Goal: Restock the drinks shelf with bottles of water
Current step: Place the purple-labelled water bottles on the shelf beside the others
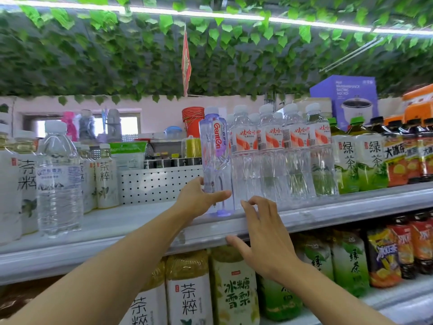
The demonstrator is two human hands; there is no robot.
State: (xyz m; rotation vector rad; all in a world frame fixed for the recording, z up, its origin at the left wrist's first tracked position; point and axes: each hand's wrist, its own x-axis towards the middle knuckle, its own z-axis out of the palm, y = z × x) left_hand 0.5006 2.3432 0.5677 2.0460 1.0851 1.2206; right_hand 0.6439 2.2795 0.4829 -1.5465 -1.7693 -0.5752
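Bottle [214, 160] being seated on shelf [328, 207], gripped low by left hand [199, 200]; right hand [262, 233] hovering released. Next: letting go, probably nudging flush against row [281, 151].

On the upper shelf [328, 207], the purple-tinted bottle [214, 160] reads "Ganten" down its label. The clear water bottles [281, 148] just beside it carry red "娃哈哈" labels. Green bottles [360, 158] toward the shelf's right end read "绿茶". White bottles [106, 177] near its left end read "茶粹". On the lower shelf, a pale bottle [235, 294] reads "冰糖雪梨".
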